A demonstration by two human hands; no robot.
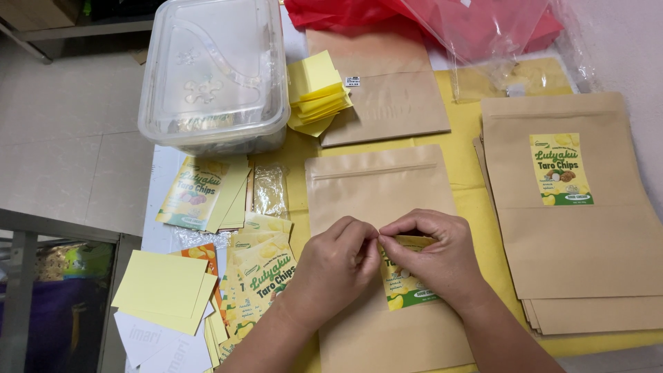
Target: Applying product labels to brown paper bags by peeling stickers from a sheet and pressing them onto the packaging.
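My left hand [336, 268] and my right hand [435, 257] meet over a brown paper pouch [376, 190] lying flat on the yellow table cover. Both pinch the top edge of a yellow-and-green sticker label [404, 290] with thumb and fingertips. The lower part of the label rests on the pouch; its upper part is hidden under my right fingers. To the left of my left hand lies a fanned heap of the same labels [266, 276].
A stack of brown pouches [573, 228], the top one labelled, lies at the right. More plain pouches [387, 90] sit at the back under red plastic bags [428, 17]. A clear lidded plastic box [214, 76], yellow backing papers [314, 93] and more yellow sheets [162, 287] are on the left.
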